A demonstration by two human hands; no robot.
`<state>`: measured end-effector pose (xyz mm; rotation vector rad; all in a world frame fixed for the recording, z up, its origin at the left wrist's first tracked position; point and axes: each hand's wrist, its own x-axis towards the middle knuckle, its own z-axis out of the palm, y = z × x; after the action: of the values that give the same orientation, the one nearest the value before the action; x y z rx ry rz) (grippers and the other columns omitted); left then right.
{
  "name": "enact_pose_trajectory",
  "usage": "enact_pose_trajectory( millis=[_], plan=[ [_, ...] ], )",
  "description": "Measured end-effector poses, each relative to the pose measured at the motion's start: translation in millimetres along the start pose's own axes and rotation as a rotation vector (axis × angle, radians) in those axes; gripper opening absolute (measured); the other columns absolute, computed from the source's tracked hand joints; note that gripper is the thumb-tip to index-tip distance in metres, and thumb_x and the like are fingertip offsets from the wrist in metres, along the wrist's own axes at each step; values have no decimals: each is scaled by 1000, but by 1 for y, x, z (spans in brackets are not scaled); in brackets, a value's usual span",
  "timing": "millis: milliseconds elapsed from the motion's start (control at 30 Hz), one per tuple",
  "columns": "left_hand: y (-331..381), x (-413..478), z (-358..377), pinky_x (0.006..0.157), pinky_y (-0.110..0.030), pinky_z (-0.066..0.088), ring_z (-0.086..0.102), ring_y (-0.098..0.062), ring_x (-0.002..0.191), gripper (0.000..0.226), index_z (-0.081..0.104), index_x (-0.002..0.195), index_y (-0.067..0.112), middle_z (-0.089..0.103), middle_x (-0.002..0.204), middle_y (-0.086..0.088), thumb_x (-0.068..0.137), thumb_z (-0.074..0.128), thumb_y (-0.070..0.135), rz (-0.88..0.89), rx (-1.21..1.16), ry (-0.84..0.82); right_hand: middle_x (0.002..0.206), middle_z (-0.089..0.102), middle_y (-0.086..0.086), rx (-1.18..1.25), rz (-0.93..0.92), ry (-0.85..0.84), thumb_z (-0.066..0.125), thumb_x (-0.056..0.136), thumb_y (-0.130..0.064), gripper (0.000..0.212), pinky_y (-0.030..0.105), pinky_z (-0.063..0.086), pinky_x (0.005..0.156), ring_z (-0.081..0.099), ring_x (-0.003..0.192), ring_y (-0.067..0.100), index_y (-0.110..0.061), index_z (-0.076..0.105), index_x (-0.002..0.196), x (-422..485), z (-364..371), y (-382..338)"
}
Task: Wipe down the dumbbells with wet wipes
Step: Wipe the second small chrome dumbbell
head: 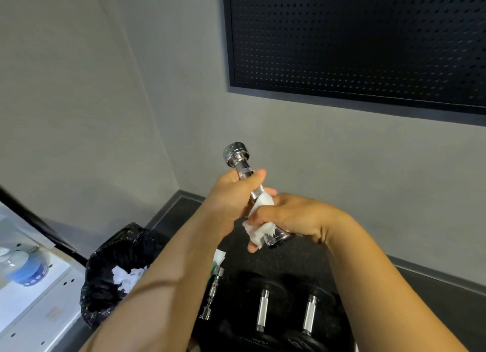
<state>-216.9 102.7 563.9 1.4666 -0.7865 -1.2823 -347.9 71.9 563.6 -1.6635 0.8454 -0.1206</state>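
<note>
A small chrome dumbbell [238, 157] is held up in the air, tilted, one head high toward the wall and the other low. My left hand [231, 194] grips its knurled handle near the upper head. My right hand [292, 217] holds a white wet wipe [259, 220] wrapped round the lower part of the handle, next to the lower head [277, 240]. On the dark floor mat below lie another small chrome dumbbell [213, 292] and two bigger dumbbells with black plates, one [263, 309] left of the other [309, 312].
A black bin bag [113, 270] with crumpled white wipes in it stands at the lower left. A white perforated shelf [34, 299] with a blue-labelled container [25, 267] is at the far left. Grey walls meet in a corner ahead; a black pegboard [355, 41] hangs upper right.
</note>
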Motion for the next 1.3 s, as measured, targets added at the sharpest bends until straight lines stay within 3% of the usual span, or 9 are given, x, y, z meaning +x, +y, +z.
enact_pose_trajectory(
  millis=[100, 300, 467, 633, 800, 900, 1067, 1200, 1300],
  plan=[
    [-2, 2, 5, 81, -44, 57, 72, -30, 82, 6, 53, 97, 13, 73, 83, -16, 96, 55, 18, -19, -222, 108, 100, 73, 6, -59, 7, 50, 58, 85, -49, 41, 38, 44, 101, 65, 101, 23, -12, 71, 97, 5, -3, 6],
    [-2, 7, 9, 81, -39, 56, 69, -21, 79, 20, 48, 117, 9, 67, 83, -9, 98, 50, 13, 27, -420, 324, 112, 69, 10, 208, -67, 366, 38, 98, -46, 48, 48, 41, 105, 62, 104, 24, -9, 69, 102, 6, -20, 16],
    [2, 7, 5, 86, -40, 56, 68, -25, 87, 33, 45, 132, 10, 62, 85, -8, 99, 49, 14, -33, -695, 421, 105, 65, -1, 94, -221, 547, 27, 98, -50, 52, 28, 43, 94, 56, 94, 11, -12, 61, 109, -8, -10, 20],
    [0, 2, 5, 85, -42, 55, 67, -29, 99, 33, 47, 133, 11, 61, 102, -10, 100, 45, 13, -113, -819, 404, 131, 49, -11, -120, -375, 591, 33, 87, -69, 68, 31, 38, 102, 43, 125, 11, -34, 24, 145, 8, 30, 46],
    [-3, -7, 10, 63, -37, 54, 66, -27, 81, 25, 49, 125, 7, 61, 108, -14, 100, 46, 11, -116, -918, 325, 109, 60, -13, -138, -457, 789, 34, 83, -72, 51, 31, 52, 71, 62, 85, 9, -48, 31, 128, 10, 35, 43],
    [-9, -12, 14, 71, -37, 56, 69, -27, 83, 4, 49, 101, 3, 62, 97, -15, 99, 47, 6, 9, -909, 208, 79, 67, -3, 98, -381, 871, 41, 84, -65, 40, 37, 52, 66, 62, 70, 14, -32, 52, 103, 12, 33, 35],
    [-16, -11, 4, 83, -39, 56, 70, -28, 98, 13, 44, 97, 13, 71, 86, -11, 99, 41, 0, 281, -713, -17, 54, 47, 6, 836, -32, 602, 41, 95, -45, 37, 17, 21, 35, 29, 34, 10, -15, 55, 77, 7, 25, 19],
    [-16, -13, -9, 92, -45, 52, 65, -29, 110, 13, 41, 95, 18, 71, 102, -13, 97, 43, 5, 338, -473, -134, 39, 31, -1, 920, 195, 334, 33, 92, -48, 46, 10, 11, 35, 14, 27, 9, -15, 55, 67, 4, 16, 20],
    [-19, -16, -8, 91, -48, 53, 67, -30, 107, 9, 41, 99, 17, 68, 108, -19, 98, 47, 9, 309, -390, -59, 37, 33, -2, 881, 205, 412, 33, 93, -48, 43, 13, 14, 34, 18, 28, 9, -16, 53, 72, 5, 17, 17]
  ],
)
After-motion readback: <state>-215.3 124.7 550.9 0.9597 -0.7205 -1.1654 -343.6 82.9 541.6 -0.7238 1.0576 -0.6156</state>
